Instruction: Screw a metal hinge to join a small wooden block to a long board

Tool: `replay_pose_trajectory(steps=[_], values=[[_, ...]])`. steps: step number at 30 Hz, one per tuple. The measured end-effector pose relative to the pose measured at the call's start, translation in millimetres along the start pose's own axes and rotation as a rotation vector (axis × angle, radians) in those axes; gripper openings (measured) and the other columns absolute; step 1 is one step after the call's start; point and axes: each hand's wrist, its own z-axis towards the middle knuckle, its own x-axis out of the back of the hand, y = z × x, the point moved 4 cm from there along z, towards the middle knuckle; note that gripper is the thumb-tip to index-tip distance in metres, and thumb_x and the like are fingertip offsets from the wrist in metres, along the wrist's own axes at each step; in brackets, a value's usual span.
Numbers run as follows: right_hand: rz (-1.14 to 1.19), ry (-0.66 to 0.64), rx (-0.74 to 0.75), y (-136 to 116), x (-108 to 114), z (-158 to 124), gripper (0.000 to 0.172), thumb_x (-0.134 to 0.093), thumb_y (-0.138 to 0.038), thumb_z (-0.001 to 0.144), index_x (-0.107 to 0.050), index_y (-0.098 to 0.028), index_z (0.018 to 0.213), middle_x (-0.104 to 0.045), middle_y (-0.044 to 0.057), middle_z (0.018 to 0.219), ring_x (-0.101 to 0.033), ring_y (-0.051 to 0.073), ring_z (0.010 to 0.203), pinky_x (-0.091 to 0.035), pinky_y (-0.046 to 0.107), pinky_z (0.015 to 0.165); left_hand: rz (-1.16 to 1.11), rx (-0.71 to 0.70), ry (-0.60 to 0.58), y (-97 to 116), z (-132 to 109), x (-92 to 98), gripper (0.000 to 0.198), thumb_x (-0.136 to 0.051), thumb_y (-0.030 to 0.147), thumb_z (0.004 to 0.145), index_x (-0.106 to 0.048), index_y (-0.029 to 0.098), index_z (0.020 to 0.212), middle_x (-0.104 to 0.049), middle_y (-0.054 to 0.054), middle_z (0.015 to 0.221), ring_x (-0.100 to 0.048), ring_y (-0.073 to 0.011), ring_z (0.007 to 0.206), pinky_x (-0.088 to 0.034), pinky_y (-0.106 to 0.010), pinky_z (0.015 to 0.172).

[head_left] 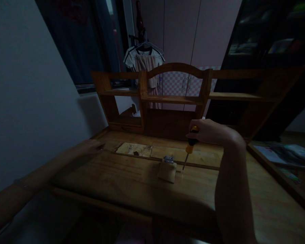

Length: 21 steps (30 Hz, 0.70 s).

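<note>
My right hand (203, 130) is closed around the handle of a yellow and black screwdriver (189, 148). Its metal shaft slants downward, and the tip is close to the desktop, just right of a small wooden block (167, 171). A shiny metal hinge (169, 159) sits at the block's far edge. Beside the block lies a small thin piece, perhaps a screw (178, 171), too dim to make out. Over the left part of the desk, my left hand (93, 147) rests with fingers stretched out, holding nothing.
The wooden desk (112, 173) has a long strip with torn, peeling surface (134, 149) across it. A wooden shelf unit (173, 99) stands along the back. Papers and plastic (284, 156) lie at the right. The room is dim, with a wall (35, 101) at left.
</note>
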Motion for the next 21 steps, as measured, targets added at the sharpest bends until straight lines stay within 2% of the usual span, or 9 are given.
replay_pose_trajectory(steps=[2, 4, 7, 10, 13, 16, 21], values=[[0.020, 0.010, 0.018, -0.9, -1.3, 1.8, 0.016, -0.071, -0.028, 0.090, -0.063, -0.015, 0.095, -0.065, 0.003, 0.083, -0.062, 0.017, 0.073, -0.041, 0.023, 0.057, -0.013, -0.055, -0.077, 18.0, 17.1, -11.6, 0.020, -0.066, 0.026, 0.067, -0.066, 0.010, 0.080, -0.063, 0.001, 0.074, -0.054, -0.0114, 0.069, -0.036, -0.017, 0.063], [0.037, 0.007, 0.046, -3.9, -2.3, 2.8, 0.015, -0.070, -0.028, 0.091, -0.063, -0.015, 0.096, -0.065, 0.003, 0.083, -0.062, 0.017, 0.072, -0.042, 0.023, 0.057, -0.067, -0.105, -0.072, 50.8, 30.7, -29.3, 0.027, -0.062, 0.034, 0.076, -0.065, 0.013, 0.093, -0.066, -0.001, 0.086, -0.058, -0.0140, 0.079, -0.042, -0.019, 0.070], [0.043, -0.017, 0.082, -10.5, -3.8, 3.8, 0.014, -0.069, -0.027, 0.090, -0.062, -0.014, 0.093, -0.064, 0.004, 0.082, -0.062, 0.017, 0.072, -0.042, 0.024, 0.058, -0.318, -0.259, -0.034, 125.6, 39.3, -66.0, 0.029, -0.063, 0.039, 0.080, -0.064, 0.014, 0.095, -0.066, -0.004, 0.091, -0.062, -0.0165, 0.084, -0.047, -0.024, 0.077], [0.052, -0.028, 0.087, -16.0, -6.1, 6.5, 0.013, -0.069, -0.025, 0.090, -0.062, -0.015, 0.094, -0.065, 0.004, 0.082, -0.062, 0.017, 0.072, -0.042, 0.024, 0.059, -0.521, -0.385, -0.008, 201.6, 36.2, -104.5, 0.024, -0.063, 0.036, 0.082, -0.064, 0.015, 0.092, -0.066, -0.005, 0.091, -0.062, -0.0168, 0.085, -0.049, -0.027, 0.081], [0.044, -0.026, 0.094, -20.2, -9.7, 11.2, 0.014, -0.070, -0.026, 0.090, -0.062, -0.015, 0.095, -0.065, 0.004, 0.082, -0.062, 0.017, 0.073, -0.041, 0.024, 0.059, -0.638, -0.438, -0.058, 253.6, 31.0, -137.8, 0.021, -0.064, 0.032, 0.082, -0.065, 0.015, 0.095, -0.067, -0.005, 0.094, -0.063, -0.0164, 0.089, -0.050, -0.025, 0.077], [0.041, -0.029, 0.094, -22.8, -13.8, 16.1, 0.015, -0.070, -0.027, 0.089, -0.063, -0.016, 0.096, -0.065, 0.004, 0.081, -0.062, 0.017, 0.071, -0.040, 0.023, 0.057, -0.687, -0.459, -0.047, 276.0, 30.6, -156.8, 0.020, -0.063, 0.026, 0.083, -0.065, 0.017, 0.101, -0.067, -0.004, 0.096, -0.063, -0.0151, 0.090, -0.050, -0.022, 0.073], [0.046, -0.011, 0.109, -23.2, -15.8, 20.8, 0.012, -0.070, -0.026, 0.089, -0.063, -0.017, 0.095, -0.065, 0.003, 0.085, -0.062, 0.017, 0.076, -0.040, 0.022, 0.061, -0.664, -0.502, -0.026, 277.7, 33.5, -163.4, 0.019, -0.063, 0.026, 0.086, -0.068, 0.016, 0.100, -0.066, -0.005, 0.095, -0.063, -0.0149, 0.089, -0.049, -0.023, 0.074]])
